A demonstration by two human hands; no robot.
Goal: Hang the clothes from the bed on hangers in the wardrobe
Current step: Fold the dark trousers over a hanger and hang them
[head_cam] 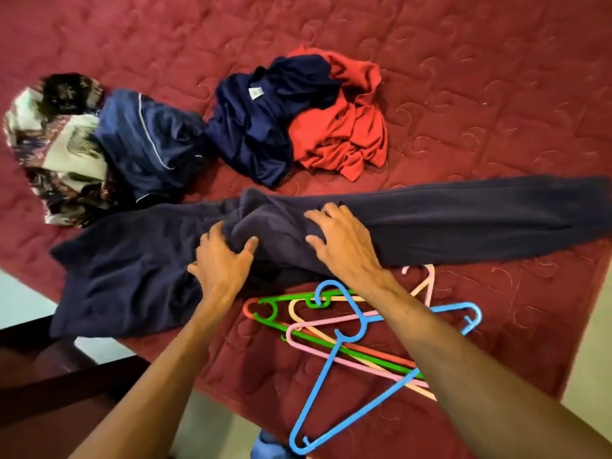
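Dark navy trousers (447, 220) lie stretched across the near part of the red bed (496, 94). My left hand (222, 263) grips a bunched fold of them near the middle, thumb and fingers curled into the cloth. My right hand (341, 240) rests on the trousers just to the right, fingers spread and bent onto the fabric. A pile of plastic hangers (347, 329) lies on the bed below my right forearm, with a blue hanger (334, 385) on top and green, pink, orange and cream ones under it.
Further back on the bed lie a crumpled red garment (344, 134), a navy shirt (258, 127), a blue piped garment (149, 144) and a patterned cloth (56, 154). A dark wooden bed frame (49, 376) stands at the lower left. Pale floor (592, 342) shows at the right.
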